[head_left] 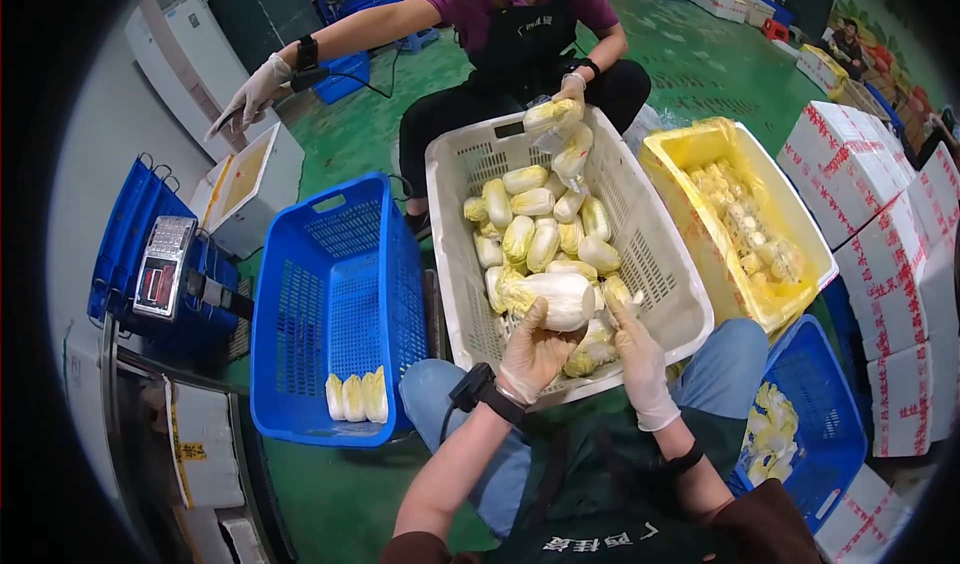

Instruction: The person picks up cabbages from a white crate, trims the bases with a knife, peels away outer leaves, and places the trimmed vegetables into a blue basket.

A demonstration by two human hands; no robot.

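My gloved left hand [537,357] is closed around the lower side of a pale napa cabbage [562,300], its cut white base facing right. My right hand [640,360], also gloved, is beside that base with its fingers drawn together; I cannot tell what is between them. Both hands are over the near end of a white slatted crate [462,282] holding many small napa cabbages [533,202]. Across the crate, a co-worker's gloved hand [572,88] grips bagged cabbages [556,124]. Their other hand [250,96] reaches out to the side.
On the left, a blue crate [320,274] has a few cabbages [356,396] at its near end, beside a digital scale [164,267]. To the right are a yellow-lined box [690,204] of wrapped produce, a blue bin [830,419] with loose leaves [770,434], and stacked white cartons [880,274].
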